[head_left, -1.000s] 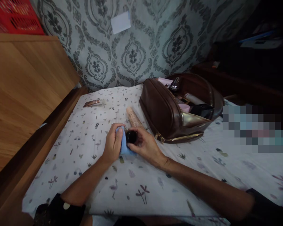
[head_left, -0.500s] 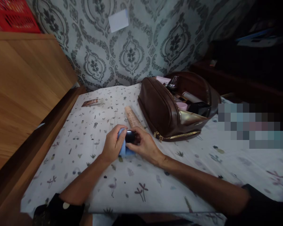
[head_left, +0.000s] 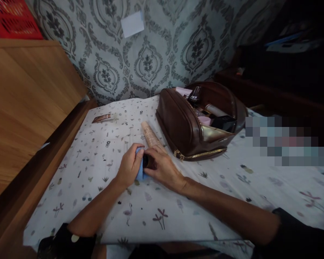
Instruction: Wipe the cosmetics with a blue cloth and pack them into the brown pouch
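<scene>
My left hand (head_left: pixel 127 166) is closed around a folded light-blue cloth (head_left: pixel 139 174). Against the cloth sits a small dark, glossy, rounded object (head_left: pixel 145 161), gripped by the curled fingers of my right hand (head_left: pixel 164 168). Most of that object is covered by the fingers, so its kind does not show. Just beyond my right hand lies a beige squeeze tube (head_left: pixel 150 135), partly hidden by it. A brown cosmetic bag (head_left: pixel 175 120) stands open to the right, with a clear-topped bottle (head_left: pixel 195 94), a pink item (head_left: pixel 204 120) and other cosmetics inside.
A thin brown tube or sachet (head_left: pixel 102 118) lies at the back left of the patterned tablecloth (head_left: pixel 97 201). Wooden furniture (head_left: pixel 29 93) borders the left side, with a red plastic basket (head_left: pixel 21 21) on top. The patterned wall (head_left: pixel 148 64) closes off the back.
My right hand has turned and closed further over the dark object, which now shows less and presses against the cloth. The left hand keeps its place. The whole view has shifted slightly.
</scene>
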Available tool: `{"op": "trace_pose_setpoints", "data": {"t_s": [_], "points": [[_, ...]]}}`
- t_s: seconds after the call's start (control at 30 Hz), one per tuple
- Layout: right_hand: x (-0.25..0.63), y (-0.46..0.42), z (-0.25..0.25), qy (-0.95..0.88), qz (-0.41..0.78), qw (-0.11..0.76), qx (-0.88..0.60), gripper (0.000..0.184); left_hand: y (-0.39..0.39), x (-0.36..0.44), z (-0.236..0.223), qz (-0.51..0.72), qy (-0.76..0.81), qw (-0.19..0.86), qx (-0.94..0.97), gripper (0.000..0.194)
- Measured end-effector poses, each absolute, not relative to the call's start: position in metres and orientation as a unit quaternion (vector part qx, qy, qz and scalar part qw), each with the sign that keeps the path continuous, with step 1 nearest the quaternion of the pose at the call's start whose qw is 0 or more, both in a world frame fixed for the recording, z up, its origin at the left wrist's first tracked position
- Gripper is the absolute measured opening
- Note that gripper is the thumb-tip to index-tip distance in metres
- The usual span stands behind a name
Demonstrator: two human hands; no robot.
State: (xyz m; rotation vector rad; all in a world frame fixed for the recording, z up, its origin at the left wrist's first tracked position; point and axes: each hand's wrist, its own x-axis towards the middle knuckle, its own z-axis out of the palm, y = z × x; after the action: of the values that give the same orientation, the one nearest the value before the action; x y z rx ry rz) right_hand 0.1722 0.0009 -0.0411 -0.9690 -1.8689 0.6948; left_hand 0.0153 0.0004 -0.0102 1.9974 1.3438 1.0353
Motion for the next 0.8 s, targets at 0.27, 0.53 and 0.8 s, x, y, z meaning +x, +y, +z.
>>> {"op": "trace_pose_setpoints", "data": {"t_s": [0.27,0.53,0.8], "points": [[0.173,0.003,-0.045,-0.731,0.279,0.475,-0.404,0.029,0.0,0.011,-0.008,0.332,0.474,0.261,0.773,0.031],[0.17,-0.003,-0.04,-0.727,0.309,0.459,-0.407,0.031,-0.005,0.015,-0.001,0.312,0.499,0.198,0.784,0.027],[0.215,-0.028,-0.019,-0.754,0.316,0.472,-0.329,0.041,0.003,0.047,0.05,0.365,0.398,0.083,0.838,0.027]]}}
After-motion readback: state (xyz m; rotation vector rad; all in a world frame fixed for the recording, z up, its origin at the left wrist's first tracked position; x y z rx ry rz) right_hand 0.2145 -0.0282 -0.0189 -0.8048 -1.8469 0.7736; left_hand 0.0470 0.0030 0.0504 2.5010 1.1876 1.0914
